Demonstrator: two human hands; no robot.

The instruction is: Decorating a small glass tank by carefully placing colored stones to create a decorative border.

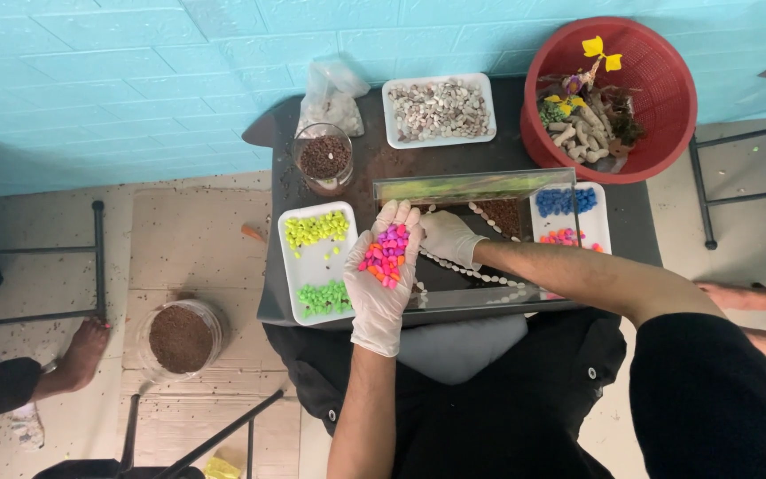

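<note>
Pebble-filled left hand (385, 266) over glass tank (476, 188) edge

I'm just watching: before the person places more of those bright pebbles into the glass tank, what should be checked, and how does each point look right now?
1. Left hand cupped level under the pink and orange pebbles: ok, none seen falling.
2. Right hand free to pick: cannot tell, its fingertips are hidden behind the left hand.
3. Glass tank sitting fully on the dark table: ok.
4. White pebble line inside the tank unbroken: cannot tell, the arm covers part of it.
5. Both hands gloved: ok.
6. Tray of green and yellow pebbles clear of the hands: ok.
</note>
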